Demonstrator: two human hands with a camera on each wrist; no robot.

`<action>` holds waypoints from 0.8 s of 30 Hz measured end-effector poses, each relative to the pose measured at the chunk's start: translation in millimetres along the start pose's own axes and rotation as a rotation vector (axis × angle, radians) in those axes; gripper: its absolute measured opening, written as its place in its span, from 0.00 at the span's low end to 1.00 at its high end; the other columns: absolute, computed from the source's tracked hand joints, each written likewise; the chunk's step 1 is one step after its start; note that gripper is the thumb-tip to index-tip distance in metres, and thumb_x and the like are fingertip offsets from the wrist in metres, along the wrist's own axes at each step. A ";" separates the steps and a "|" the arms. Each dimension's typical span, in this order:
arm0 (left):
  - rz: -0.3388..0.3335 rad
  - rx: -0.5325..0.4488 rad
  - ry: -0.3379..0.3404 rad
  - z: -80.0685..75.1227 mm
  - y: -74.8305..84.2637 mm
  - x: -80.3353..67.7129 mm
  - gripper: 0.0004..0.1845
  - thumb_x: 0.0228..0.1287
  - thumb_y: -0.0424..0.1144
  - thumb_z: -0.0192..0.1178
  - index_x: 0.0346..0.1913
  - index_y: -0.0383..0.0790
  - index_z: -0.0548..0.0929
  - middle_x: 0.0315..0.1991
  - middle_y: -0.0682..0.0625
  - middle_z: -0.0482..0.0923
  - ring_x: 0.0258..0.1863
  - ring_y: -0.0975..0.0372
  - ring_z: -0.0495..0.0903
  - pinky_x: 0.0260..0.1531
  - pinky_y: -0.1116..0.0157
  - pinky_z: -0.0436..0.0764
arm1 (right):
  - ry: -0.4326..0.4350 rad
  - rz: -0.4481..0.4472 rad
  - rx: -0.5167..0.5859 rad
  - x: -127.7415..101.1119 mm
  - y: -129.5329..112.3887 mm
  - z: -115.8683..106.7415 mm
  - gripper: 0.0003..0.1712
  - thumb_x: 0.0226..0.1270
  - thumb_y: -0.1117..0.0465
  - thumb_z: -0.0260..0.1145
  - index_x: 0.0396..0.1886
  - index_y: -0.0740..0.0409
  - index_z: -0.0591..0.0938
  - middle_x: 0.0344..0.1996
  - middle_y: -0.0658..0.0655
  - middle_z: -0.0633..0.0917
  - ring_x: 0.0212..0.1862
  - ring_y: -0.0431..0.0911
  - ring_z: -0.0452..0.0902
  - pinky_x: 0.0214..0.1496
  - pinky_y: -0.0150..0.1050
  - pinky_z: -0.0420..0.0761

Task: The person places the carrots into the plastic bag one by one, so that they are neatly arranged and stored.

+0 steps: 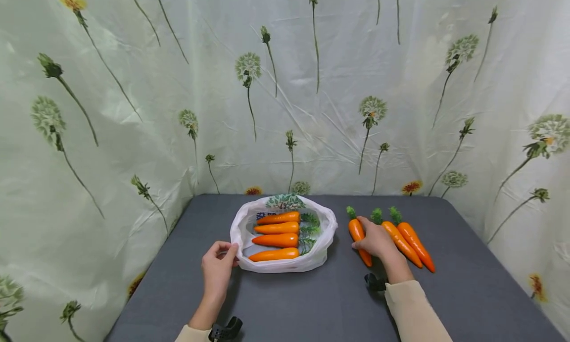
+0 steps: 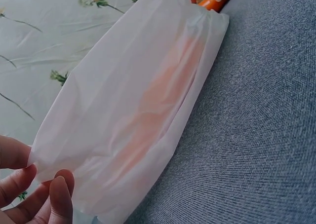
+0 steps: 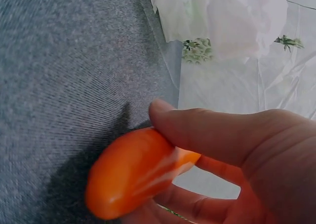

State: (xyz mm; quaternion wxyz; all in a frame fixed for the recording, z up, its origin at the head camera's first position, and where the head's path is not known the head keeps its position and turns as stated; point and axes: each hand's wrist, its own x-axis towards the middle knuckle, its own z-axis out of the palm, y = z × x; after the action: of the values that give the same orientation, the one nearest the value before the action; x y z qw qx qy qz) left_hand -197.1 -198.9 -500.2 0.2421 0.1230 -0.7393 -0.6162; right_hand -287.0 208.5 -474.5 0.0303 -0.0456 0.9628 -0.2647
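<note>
A white plastic bag (image 1: 285, 267) stands on the table with its mouth rolled open, and several orange carrots (image 1: 276, 240) with green tops lie side by side inside it. My left hand (image 1: 215, 270) pinches the bag's left rim; the left wrist view shows thumb and fingers on the thin plastic (image 2: 108, 120). To the right of the bag, my right hand (image 1: 377, 240) holds another carrot (image 1: 356, 229) between thumb and fingers. In the right wrist view this carrot (image 3: 131, 172) appears tilted, its shadow on the cloth below.
Two more carrots, a nearer one (image 1: 403, 245) and an outer one (image 1: 417, 245), lie just right of my right hand. Dark grey cloth covers the table (image 1: 303, 307). Behind it hangs a pale curtain (image 1: 285, 109) printed with dandelions.
</note>
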 end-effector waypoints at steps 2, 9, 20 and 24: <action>-0.001 -0.001 0.000 -1.0 0.8 0.2 0.11 0.67 0.41 0.68 0.38 0.34 0.82 0.34 0.40 0.79 0.27 0.48 0.81 0.27 0.66 0.85 | -0.011 0.006 0.002 0.1 -1.0 -0.9 0.52 0.55 0.59 0.79 0.75 0.66 0.62 0.63 0.74 0.74 0.57 0.66 0.75 0.60 0.64 0.73; -0.001 -0.006 -0.004 -1.5 2.1 -1.6 0.12 0.67 0.42 0.68 0.38 0.34 0.83 0.34 0.40 0.79 0.26 0.51 0.81 0.27 0.67 0.84 | -0.034 -0.009 0.021 -3.1 2.4 -7.0 0.52 0.53 0.62 0.79 0.75 0.65 0.63 0.63 0.73 0.75 0.55 0.64 0.76 0.54 0.61 0.78; 0.001 -0.002 0.008 -1.8 -0.4 -0.9 0.10 0.67 0.40 0.68 0.37 0.34 0.82 0.32 0.41 0.80 0.25 0.54 0.81 0.26 0.67 0.84 | -0.014 -0.020 0.012 -3.7 1.6 -23.9 0.51 0.52 0.65 0.76 0.76 0.62 0.63 0.46 0.66 0.83 0.36 0.53 0.77 0.36 0.48 0.79; 0.005 -0.011 0.008 -0.5 -1.6 0.1 0.10 0.67 0.39 0.68 0.38 0.34 0.82 0.34 0.41 0.80 0.25 0.55 0.81 0.26 0.68 0.84 | 0.037 -0.050 -0.002 -5.3 -1.5 -33.4 0.50 0.54 0.63 0.77 0.76 0.62 0.63 0.37 0.60 0.83 0.33 0.51 0.77 0.34 0.48 0.79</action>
State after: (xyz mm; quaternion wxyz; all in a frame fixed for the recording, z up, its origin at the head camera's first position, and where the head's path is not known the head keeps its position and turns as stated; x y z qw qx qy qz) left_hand -197.2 -199.7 -501.7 0.2471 0.1222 -0.7354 -0.6190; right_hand -284.4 224.8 -444.9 0.0057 -0.0648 0.9619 -0.2654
